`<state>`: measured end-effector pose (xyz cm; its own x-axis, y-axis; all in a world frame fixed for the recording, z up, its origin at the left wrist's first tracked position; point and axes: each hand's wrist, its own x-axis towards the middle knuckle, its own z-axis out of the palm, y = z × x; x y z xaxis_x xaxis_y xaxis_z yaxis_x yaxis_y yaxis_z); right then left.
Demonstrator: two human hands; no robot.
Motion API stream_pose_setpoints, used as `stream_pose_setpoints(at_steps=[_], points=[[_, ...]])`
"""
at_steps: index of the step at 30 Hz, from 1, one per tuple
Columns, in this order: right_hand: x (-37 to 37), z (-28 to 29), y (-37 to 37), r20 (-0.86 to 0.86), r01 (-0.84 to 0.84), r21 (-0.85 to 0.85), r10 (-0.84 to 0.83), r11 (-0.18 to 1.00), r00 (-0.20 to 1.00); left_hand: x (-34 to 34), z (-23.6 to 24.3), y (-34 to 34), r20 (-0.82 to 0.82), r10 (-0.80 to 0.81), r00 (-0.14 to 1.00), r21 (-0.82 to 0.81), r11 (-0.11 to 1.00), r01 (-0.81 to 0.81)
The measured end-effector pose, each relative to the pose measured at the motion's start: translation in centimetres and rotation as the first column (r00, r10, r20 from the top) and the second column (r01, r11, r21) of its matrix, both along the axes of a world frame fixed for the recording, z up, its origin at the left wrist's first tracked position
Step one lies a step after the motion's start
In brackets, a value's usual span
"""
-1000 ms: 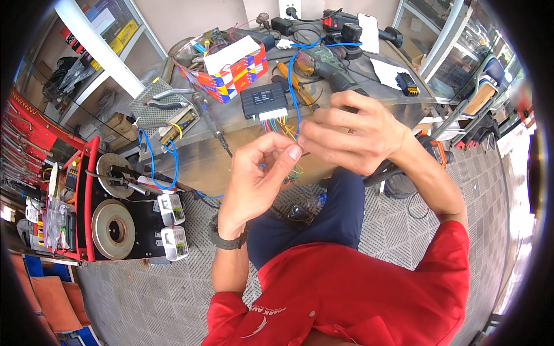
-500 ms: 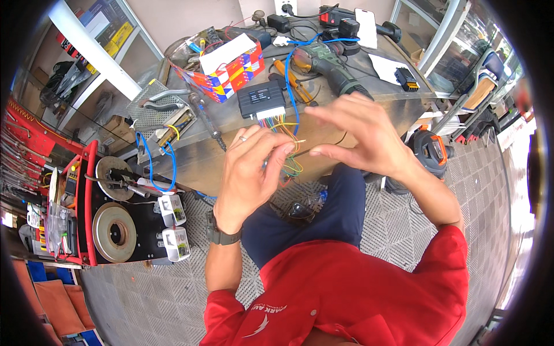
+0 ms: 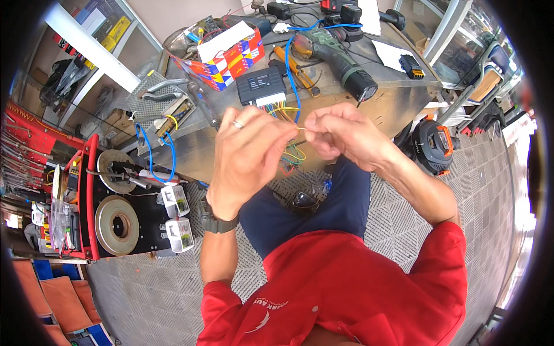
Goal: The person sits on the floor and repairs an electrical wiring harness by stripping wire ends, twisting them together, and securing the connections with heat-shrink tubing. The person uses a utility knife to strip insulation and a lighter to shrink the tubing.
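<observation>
A black control module [image 3: 259, 86] lies near the front edge of the workbench, with a bundle of coloured wires [image 3: 295, 153] running from its white connector and hanging over the edge. My left hand [image 3: 245, 158], wearing a ring, pinches a thin yellow wire [image 3: 287, 109] from that bundle between thumb and fingertips. My right hand [image 3: 349, 135] has its thumb and fingers closed at the wire's tip, close against the left fingertips. The exact end of the wire is partly hidden by my fingers.
On the workbench [image 3: 398, 95] are a green cordless power tool [image 3: 329, 55], orange-handled pliers [image 3: 294, 69] and a colourful cardboard box [image 3: 234, 60]. A mesh tray [image 3: 151, 95] with tools stands left. A red-framed tool rack [image 3: 92, 202] is at my left, an orange-black machine [image 3: 433, 147] at right.
My right hand has come left and down, and its spread fingers have closed on the wire tip beside my left fingers. My left hand keeps its pinch; the view has shifted slightly.
</observation>
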<state>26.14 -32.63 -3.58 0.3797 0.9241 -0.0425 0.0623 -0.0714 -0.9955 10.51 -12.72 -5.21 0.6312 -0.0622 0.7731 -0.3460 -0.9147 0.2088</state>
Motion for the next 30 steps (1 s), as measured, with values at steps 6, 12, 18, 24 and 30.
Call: stream_pose_setpoints(at_steps=[6, 12, 18, 24, 30], points=[[1.4, 0.0, 0.0, 0.878, -0.206, 0.470, -0.479, 0.859, 0.005, -0.2, 0.7, 1.1, -0.107, -0.060, 0.992, -0.224, 0.974, 0.035], [1.5, -0.9, 1.8, 0.872, -0.279, 0.464, -0.488, 0.840, -0.019, -0.3, 1.5, 1.0, -0.102, -0.068, 0.993, -0.174, 0.983, 0.049], [-0.7, -2.7, 1.4, 0.725, 0.011, 0.473, -0.396, 0.881, 0.564, 0.1, 1.1, 0.4, 0.011, 0.022, 1.000, 0.134, 0.991, -0.023], [-1.1, -2.3, -0.5, 0.636, 0.172, 0.425, -0.429, 0.889, 0.642, 0.3, 0.5, 0.2, -0.003, 0.028, 1.000, 0.049, 0.998, -0.028], [0.8, -2.5, 0.6, 0.797, -0.247, 0.597, -0.600, 0.763, 0.073, 0.3, 1.1, -0.5, -0.045, -0.020, 0.999, 0.003, 1.000, 0.020]])
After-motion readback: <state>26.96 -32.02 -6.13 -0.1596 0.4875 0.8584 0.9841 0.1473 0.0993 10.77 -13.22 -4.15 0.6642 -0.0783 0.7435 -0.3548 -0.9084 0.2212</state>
